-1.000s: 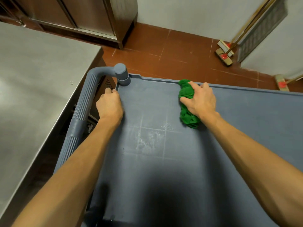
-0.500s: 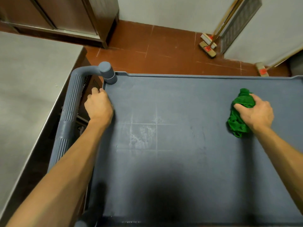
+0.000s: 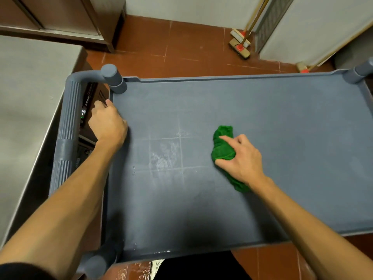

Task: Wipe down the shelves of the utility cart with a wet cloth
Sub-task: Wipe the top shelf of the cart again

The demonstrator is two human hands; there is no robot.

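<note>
The grey utility cart's top shelf (image 3: pixel 282 122) fills the middle of the view, with pale scuff lines near its centre. A bunched green cloth (image 3: pixel 222 146) lies on the shelf right of centre. My right hand (image 3: pixel 242 160) presses on it, fingers curled round the cloth. My left hand (image 3: pixel 108 126) grips the shelf's left rim, fingers curled over the edge, just below the cart's corner post (image 3: pixel 114 79).
The cart's ribbed handle (image 3: pixel 68 126) runs along the left, beside a steel counter (image 3: pixel 26 110). Brooms (image 3: pixel 240 45) lean on the wall at the back right. A steel cabinet (image 3: pixel 80 19) stands at the back left on red floor tiles.
My right hand swept the green cloth from the shelf's back middle out to the right, then back left and nearer to me. My left hand kept its hold on the left rim.
</note>
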